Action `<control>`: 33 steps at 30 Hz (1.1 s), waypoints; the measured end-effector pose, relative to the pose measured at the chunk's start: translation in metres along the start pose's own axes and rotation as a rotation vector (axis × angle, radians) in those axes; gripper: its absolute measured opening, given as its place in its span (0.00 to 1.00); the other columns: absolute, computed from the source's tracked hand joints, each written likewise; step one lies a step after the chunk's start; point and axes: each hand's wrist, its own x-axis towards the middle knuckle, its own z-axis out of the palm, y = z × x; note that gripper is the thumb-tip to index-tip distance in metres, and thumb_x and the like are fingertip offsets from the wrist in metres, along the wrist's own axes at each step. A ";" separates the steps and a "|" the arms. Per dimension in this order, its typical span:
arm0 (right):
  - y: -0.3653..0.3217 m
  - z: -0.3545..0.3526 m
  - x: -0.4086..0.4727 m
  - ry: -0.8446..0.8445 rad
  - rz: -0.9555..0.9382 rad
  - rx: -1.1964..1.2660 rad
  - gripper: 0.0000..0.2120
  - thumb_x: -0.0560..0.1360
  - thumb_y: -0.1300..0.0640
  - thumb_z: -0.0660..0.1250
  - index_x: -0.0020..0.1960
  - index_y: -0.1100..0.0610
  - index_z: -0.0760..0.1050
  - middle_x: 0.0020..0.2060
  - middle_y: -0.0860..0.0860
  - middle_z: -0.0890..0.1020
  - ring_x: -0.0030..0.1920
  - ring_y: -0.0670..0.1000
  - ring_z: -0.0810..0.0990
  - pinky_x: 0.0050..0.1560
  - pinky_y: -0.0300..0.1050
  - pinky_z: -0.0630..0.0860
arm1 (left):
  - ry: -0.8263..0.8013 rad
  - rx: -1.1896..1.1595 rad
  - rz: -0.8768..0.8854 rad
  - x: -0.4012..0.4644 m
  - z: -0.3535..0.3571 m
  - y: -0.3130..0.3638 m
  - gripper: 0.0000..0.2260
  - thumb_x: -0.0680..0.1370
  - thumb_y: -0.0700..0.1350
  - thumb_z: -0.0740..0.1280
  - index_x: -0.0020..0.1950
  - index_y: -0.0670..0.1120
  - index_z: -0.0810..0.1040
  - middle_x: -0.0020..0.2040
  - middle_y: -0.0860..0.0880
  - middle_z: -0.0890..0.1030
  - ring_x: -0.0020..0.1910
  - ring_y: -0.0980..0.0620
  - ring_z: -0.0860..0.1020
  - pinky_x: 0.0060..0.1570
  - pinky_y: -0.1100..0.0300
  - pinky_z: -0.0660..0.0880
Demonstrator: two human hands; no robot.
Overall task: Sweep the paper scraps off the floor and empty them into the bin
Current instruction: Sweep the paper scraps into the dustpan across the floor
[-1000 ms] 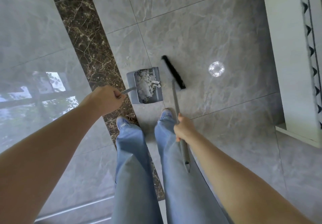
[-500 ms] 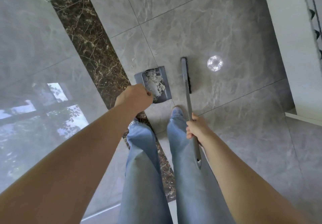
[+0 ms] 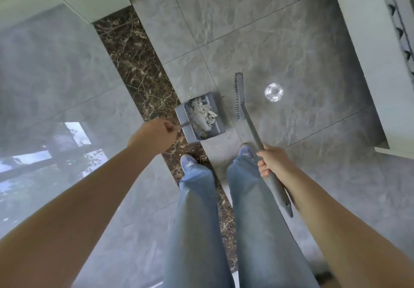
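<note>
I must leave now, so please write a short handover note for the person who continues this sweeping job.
Left hand: shut on the dustpan handle.
Right hand: shut on the broom handle; the broom head is just right of the dustpan.
Paper scraps: piled inside the dustpan. One small scrap lies on the floor just beyond the pan.
Done: nearly all scraps are collected.
Left: sweep in the stray scrap, then empty the dustpan into the bin, which is not in view.
</note>
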 end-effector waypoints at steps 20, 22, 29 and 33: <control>-0.083 0.150 0.049 0.190 -0.167 -0.639 0.18 0.78 0.68 0.56 0.67 0.67 0.69 0.32 0.58 0.75 0.28 0.54 0.74 0.28 0.44 0.73 | 0.087 -0.365 -0.296 0.022 -0.044 -0.186 0.18 0.81 0.51 0.63 0.33 0.45 0.75 0.28 0.45 0.71 0.24 0.45 0.66 0.26 0.61 0.64; -0.054 0.183 0.041 0.102 -0.141 -0.698 0.24 0.75 0.72 0.59 0.70 0.61 0.68 0.37 0.59 0.78 0.30 0.54 0.77 0.24 0.42 0.74 | 0.087 -0.388 -0.296 0.025 -0.046 -0.189 0.17 0.81 0.51 0.63 0.33 0.46 0.75 0.29 0.45 0.72 0.26 0.45 0.68 0.27 0.60 0.65; 0.040 0.217 -0.037 -0.139 -0.209 -0.540 0.21 0.79 0.60 0.57 0.72 0.55 0.67 0.58 0.70 0.78 0.36 0.56 0.74 0.28 0.41 0.71 | 0.063 -0.313 -0.294 0.023 -0.053 -0.185 0.13 0.80 0.54 0.61 0.48 0.46 0.79 0.40 0.44 0.77 0.32 0.42 0.76 0.29 0.56 0.76; 0.038 0.197 -0.039 -0.032 -0.248 -0.535 0.22 0.80 0.58 0.56 0.73 0.50 0.65 0.58 0.68 0.78 0.43 0.61 0.80 0.36 0.45 0.75 | 0.064 -0.286 -0.273 0.025 -0.053 -0.184 0.15 0.80 0.54 0.61 0.53 0.45 0.80 0.45 0.43 0.79 0.33 0.44 0.77 0.37 0.53 0.81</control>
